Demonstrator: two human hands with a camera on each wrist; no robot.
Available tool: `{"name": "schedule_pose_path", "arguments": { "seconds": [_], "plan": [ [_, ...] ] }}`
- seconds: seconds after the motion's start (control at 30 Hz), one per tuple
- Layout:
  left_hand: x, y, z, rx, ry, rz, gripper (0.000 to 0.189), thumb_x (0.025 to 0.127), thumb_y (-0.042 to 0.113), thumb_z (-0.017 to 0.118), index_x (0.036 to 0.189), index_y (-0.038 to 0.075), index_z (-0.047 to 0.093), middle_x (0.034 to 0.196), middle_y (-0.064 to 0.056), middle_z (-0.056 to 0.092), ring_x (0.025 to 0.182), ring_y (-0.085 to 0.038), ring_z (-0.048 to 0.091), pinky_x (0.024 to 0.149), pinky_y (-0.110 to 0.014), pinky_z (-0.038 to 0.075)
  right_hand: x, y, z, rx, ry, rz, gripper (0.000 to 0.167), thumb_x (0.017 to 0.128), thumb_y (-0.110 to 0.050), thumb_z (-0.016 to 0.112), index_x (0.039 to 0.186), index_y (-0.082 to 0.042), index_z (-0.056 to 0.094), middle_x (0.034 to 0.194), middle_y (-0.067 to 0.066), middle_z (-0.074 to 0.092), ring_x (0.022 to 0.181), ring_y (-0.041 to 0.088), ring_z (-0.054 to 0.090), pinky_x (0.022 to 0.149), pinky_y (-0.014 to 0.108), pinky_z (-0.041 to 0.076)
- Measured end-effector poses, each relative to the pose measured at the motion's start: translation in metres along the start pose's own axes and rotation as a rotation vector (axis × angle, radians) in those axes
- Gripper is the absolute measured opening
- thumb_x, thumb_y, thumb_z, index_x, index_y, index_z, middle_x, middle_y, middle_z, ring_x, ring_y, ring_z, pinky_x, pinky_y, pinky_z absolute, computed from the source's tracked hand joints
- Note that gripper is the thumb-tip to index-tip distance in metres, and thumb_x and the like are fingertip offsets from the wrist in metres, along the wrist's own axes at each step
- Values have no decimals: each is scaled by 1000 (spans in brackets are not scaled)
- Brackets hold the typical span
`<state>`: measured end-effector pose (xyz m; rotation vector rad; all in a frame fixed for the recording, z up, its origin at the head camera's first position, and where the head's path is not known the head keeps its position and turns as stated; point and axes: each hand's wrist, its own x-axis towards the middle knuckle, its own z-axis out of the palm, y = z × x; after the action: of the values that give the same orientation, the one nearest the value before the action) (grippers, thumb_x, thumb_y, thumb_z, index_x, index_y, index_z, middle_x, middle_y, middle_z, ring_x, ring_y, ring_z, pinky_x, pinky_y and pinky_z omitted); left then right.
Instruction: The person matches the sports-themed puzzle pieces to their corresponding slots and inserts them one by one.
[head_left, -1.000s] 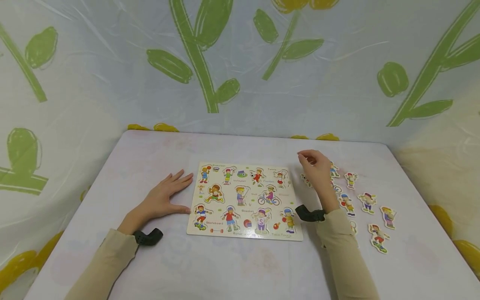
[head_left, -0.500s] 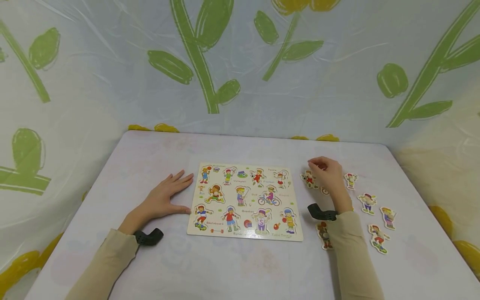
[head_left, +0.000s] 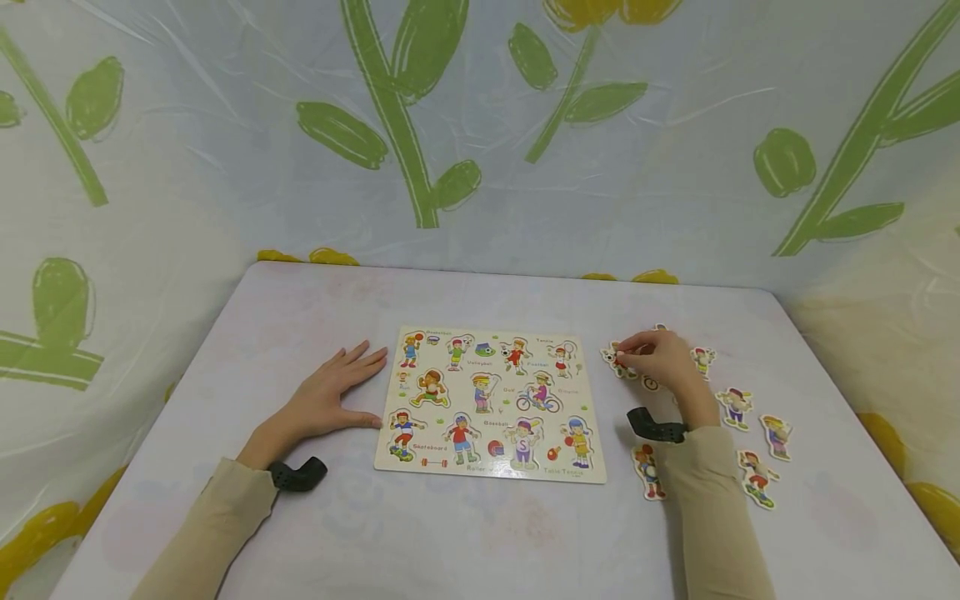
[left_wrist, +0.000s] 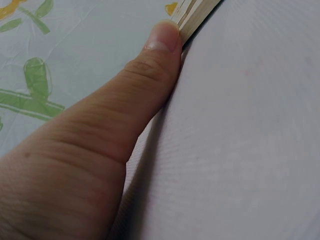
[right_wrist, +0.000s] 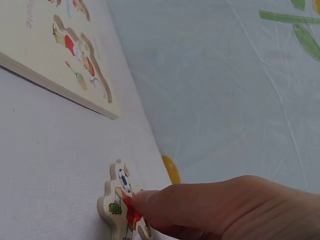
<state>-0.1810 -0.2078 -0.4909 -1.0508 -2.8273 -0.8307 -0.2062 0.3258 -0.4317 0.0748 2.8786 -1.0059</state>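
Before leaf-print backdrop [head_left: 247, 150], on pale table [head_left: 435, 542], pinches football piece [right_wrist: 123, 204] in right hand [head_left: 671, 367], just right of puzzle board [head_left: 459, 396]; spreads empty left hand [head_left: 330, 400], touching board with thumb [left_wrist: 150, 62]; likely handles light, stiff; best gripped by edges.

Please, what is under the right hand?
The right hand partly covers a football piece, whose ball shows, and a wheel-printed piece. The covered parts, and anything else beneath, cannot be seen.
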Motion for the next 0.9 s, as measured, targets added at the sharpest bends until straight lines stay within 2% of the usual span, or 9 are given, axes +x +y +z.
{"name": "schedule_pose_path", "arguments": {
  "seconds": [0.53,0.9],
  "plan": [
    [0,0,0,7,-2,-12,101,74,60,79,152,9,41,159,-2,35,150,-31,17,122,-50,8,4,7,8,-17,33,21,26,90,-22,73,105,0,72,96,15,68,80,25,58,62,30,49],
    [0,-2,2,10,7,-3,100,75,62,78,152,10,41,159,-2,36,150,-30,17,122,-49,9,2,-1,7,-19,65,28,26,90,-22,72,105,0,72,95,14,63,82,26,53,61,30,47]
  ]
}}
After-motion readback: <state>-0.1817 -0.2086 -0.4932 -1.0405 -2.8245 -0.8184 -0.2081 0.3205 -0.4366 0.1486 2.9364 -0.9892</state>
